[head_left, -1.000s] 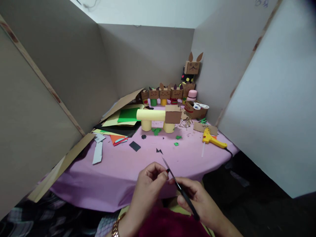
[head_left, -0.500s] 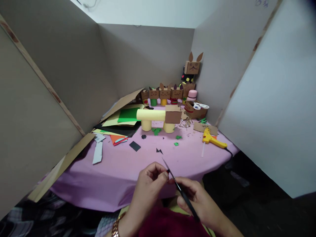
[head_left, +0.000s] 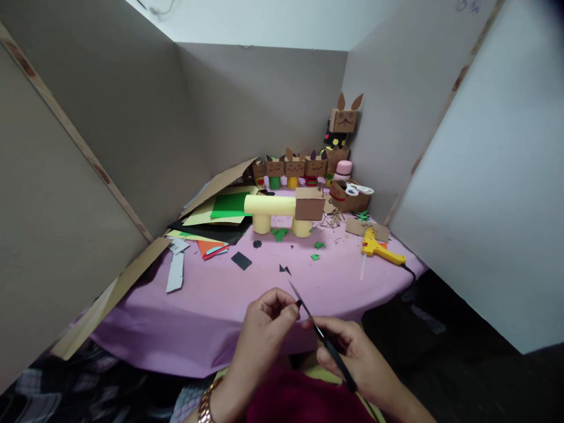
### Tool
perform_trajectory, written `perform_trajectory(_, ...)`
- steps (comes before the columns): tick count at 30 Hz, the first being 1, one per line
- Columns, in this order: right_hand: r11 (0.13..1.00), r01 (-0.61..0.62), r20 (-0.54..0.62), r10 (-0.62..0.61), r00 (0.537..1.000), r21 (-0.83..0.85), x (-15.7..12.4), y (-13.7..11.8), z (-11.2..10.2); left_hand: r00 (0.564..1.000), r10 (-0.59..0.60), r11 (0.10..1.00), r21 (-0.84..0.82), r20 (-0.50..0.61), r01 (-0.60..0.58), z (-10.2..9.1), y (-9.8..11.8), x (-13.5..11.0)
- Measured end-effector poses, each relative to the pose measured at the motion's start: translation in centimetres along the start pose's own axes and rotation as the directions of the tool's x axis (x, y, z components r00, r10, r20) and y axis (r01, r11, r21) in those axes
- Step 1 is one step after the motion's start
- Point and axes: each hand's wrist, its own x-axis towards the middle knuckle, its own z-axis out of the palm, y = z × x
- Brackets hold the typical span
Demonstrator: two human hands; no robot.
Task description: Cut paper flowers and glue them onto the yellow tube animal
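My left hand pinches a small piece of black paper, mostly hidden by the thumb and fingers. In my right hand is a pair of black-handled scissors, its blades pointing up and left past my left fingertips, close beside the paper. Small black triangle scraps lie on the table just beyond the scissor tips. Farther back stands a figure of yellow paper tubes with a brown cardboard box at its right end.
A yellow glue gun lies on the pink-covered table at the right. Paper sheets are stacked at the left. Behind are box-headed figures and a carton with white scissors. Grey partitions surround the table.
The two hands and the scissors have barely shifted. My left hand still pinches the small black paper beside the blades. Everything on the table stays in place.
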Motion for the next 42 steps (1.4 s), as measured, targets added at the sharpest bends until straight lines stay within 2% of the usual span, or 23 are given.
perform_trajectory(5, 0.999, 0.040, 0.008, -0.040, 0.999, -0.001, -0.01, 0.19, -0.07, 1.000, -0.005, 1.000, 0.004, 0.014, 0.005, -0.05, -0.11, 0.10)
perform_trajectory(13, 0.999, -0.002, 0.007, 0.002, 1.000, -0.037, -0.11, 0.08, 0.03, 1.000, -0.005, 1.000, 0.009, 0.007, 0.004, -0.12, 0.18, 0.06)
perform_trajectory(26, 0.999, 0.014, -0.001, -0.014, 1.000, 0.036, -0.10, 0.27, 0.34, 1.000, -0.006, 1.000, -0.017, 0.013, 0.007, -0.15, 0.13, 0.15)
perform_trajectory(36, 0.995, 0.038, 0.017, -0.040, 0.999, 0.092, 0.15, -0.21, 0.38, 0.997, -0.041, 0.986, -0.161, 0.067, 0.052, 0.25, -0.03, -0.12)
perform_trajectory(42, 0.995, 0.050, 0.022, -0.052, 0.998, 0.092, 0.22, -0.38, 0.24, 0.995, -0.042, 0.984, -0.171, 0.094, 0.057, 0.31, -0.21, -0.08)
